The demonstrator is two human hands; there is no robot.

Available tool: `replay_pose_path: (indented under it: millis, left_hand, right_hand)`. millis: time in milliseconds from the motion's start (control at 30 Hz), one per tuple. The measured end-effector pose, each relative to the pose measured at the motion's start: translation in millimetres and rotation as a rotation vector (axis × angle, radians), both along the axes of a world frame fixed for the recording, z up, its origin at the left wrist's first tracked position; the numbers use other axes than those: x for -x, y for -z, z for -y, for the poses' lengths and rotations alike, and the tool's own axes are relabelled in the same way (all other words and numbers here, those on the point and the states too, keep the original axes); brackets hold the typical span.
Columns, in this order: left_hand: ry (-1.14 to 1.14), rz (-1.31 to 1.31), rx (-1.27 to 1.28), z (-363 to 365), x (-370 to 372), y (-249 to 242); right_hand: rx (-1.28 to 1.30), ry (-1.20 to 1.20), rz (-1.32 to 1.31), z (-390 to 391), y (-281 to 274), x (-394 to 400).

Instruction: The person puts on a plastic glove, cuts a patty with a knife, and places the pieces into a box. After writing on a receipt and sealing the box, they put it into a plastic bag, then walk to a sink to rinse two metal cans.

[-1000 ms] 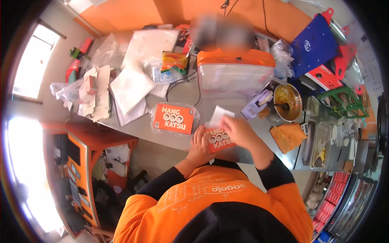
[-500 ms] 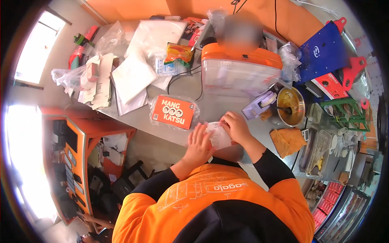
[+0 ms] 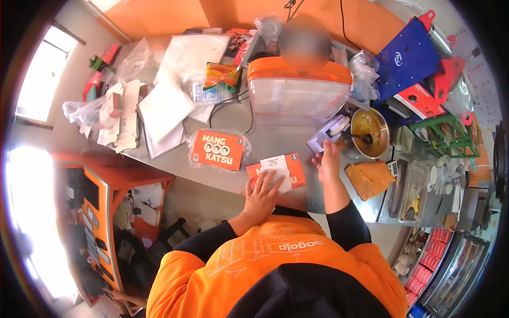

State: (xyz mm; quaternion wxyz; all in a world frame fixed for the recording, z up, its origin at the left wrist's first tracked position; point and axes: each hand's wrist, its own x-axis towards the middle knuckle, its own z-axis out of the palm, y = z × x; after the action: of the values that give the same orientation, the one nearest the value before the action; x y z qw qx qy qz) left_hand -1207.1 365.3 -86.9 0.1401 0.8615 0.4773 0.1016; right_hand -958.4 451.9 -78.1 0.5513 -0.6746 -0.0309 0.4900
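My left hand (image 3: 261, 195) lies flat, fingers spread, over a white receipt (image 3: 275, 165) on an orange printed box (image 3: 295, 168) at the table's front edge. Part of the receipt and the box lettering is under my fingers. My right hand (image 3: 328, 165) is at the near end of a lilac tape dispenser (image 3: 322, 139), fingers apart and slightly bent. I see nothing in it, though any thin tape would be too small to make out. To the left sits a second orange box (image 3: 216, 150) marked "MANG KATSU", in a clear plastic bag.
A clear bin with an orange lid (image 3: 299, 79) stands behind. On the right are a metal bowl of yellow-brown sauce (image 3: 369, 132), a folded orange cloth (image 3: 370, 179) and a green rack (image 3: 450, 137). White plastic sheets (image 3: 168, 108) and a snack packet (image 3: 221, 77) lie at left.
My right hand has left the receipt and moved right to the tape dispenser. My left hand now presses flat on the receipt, and the orange box beneath it shows more.
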Motion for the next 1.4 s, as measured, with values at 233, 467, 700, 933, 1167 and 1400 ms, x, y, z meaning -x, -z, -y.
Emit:
replay_pose_path:
  millis: [233, 467, 700, 933, 1167, 1400]
  left_hand:
    - [-0.042, 0.027, -0.029, 0, -4, -3]
    - [-0.045, 0.033, -0.037, 0, -3, -4]
    - [-0.052, 0.029, -0.057, 2, 1, -2]
    - [-0.081, 0.010, -0.081, 4, 0, 3]
    - [-0.113, 0.019, -0.064, 6, -1, 4]
    - [-0.152, 0.023, -0.060, 7, -5, 1]
  right_hand:
    - [-0.185, 0.149, -0.018, 2, 4, 32]
    - [-0.049, 0.057, -0.061, 6, 59, 19]
    - [-0.143, -0.694, 0.180, 9, 23, -8]
    - [-0.667, -1.659, 0.815, -70, -48, 45]
    - [-0.686, -2.279, 1.069, -110, -28, 71]
    - [-0.702, -2.403, 1.097, -120, -21, 78]
